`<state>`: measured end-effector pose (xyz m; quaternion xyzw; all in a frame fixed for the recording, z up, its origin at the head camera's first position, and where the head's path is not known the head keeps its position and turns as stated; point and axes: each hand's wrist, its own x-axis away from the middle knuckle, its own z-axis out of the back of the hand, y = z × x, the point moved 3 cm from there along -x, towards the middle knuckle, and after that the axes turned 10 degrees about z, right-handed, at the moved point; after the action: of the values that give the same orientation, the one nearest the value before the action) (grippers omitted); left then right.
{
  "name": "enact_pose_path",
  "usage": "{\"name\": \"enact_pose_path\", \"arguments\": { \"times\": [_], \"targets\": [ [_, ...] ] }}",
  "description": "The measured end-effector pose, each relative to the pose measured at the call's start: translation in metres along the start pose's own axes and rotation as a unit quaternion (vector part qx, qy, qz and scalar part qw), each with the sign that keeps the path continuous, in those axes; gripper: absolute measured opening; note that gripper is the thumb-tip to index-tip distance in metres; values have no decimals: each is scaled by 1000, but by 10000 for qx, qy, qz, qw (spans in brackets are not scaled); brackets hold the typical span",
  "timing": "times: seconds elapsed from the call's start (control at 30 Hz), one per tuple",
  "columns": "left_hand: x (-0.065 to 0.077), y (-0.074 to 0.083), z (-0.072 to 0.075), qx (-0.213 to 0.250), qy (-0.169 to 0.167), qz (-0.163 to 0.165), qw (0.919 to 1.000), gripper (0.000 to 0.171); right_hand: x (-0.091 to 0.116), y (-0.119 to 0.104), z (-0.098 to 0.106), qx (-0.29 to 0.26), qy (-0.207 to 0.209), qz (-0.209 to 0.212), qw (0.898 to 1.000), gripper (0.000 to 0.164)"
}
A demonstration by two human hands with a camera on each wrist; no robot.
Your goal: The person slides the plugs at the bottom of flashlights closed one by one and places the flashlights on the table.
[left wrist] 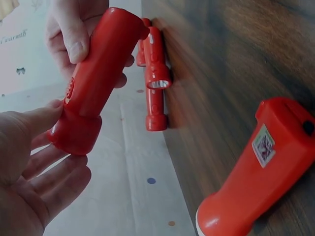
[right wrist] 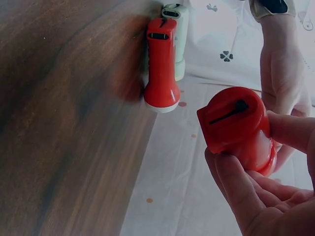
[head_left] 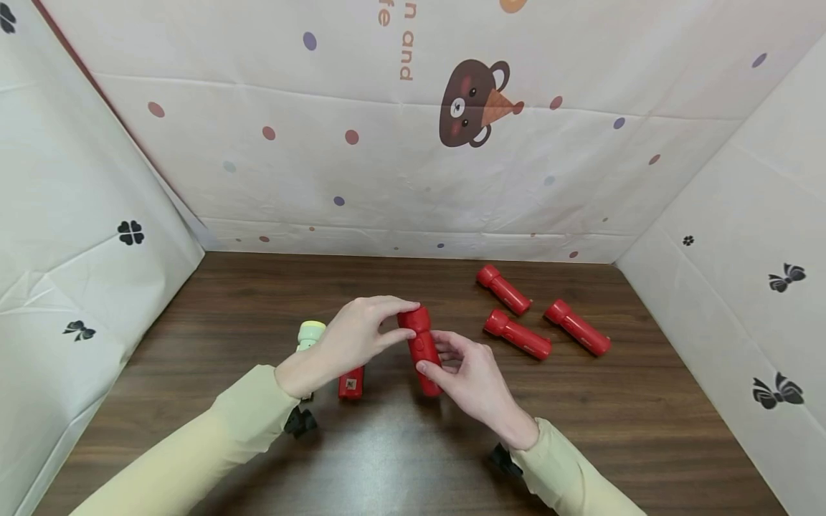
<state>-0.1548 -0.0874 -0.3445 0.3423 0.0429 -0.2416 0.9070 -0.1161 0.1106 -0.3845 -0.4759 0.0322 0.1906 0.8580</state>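
Note:
Both hands hold one red flashlight (head_left: 424,352) above the table, tilted, with its wider head toward the back. My left hand (head_left: 361,331) pinches the head between thumb and fingers. Lower down, the thumb and fingers of my right hand (head_left: 474,374) grip the body near the tail. A round button shows on the side of this flashlight (left wrist: 101,69) in the left wrist view, and its tail has a dark slot in the right wrist view. Under my left wrist lie another red flashlight (right wrist: 161,73) with a white rim and a pale green flashlight (right wrist: 181,44), side by side.
Three red flashlights lie to the right on the dark wooden table (head_left: 400,459): one at the back (head_left: 505,290), one nearer (head_left: 518,335) and one farther right (head_left: 577,327). White patterned sheets (head_left: 387,172) enclose the table's back and sides.

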Motion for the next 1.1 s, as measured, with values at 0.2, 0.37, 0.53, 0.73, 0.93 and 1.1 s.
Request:
{"name": "enact_pose_path", "arguments": {
  "times": [0.2,0.37,0.53,0.73,0.93,1.1],
  "targets": [
    [-6,-6,-1,-94,-224,76,9997,46,-4,3,-1,177,-127,79,9997,41],
    [-10,-12,-3,-237,-336,86,9991,45,-8,4,-4,329,-281,11,9991,42],
    [-14,-20,-4,-284,-511,203,9981,43,-13,7,-7,395,-422,-151,9982,41],
    [-19,-27,-6,-437,-674,287,9964,42,-19,10,-13,599,-485,-249,9967,42],
    [-23,-33,-9,-548,-888,446,9935,41,-25,13,-21,768,-494,-376,9951,42],
    [-25,-39,-11,-704,-1048,642,9899,38,-28,16,-26,738,-588,-418,9947,40]
  ]
}}
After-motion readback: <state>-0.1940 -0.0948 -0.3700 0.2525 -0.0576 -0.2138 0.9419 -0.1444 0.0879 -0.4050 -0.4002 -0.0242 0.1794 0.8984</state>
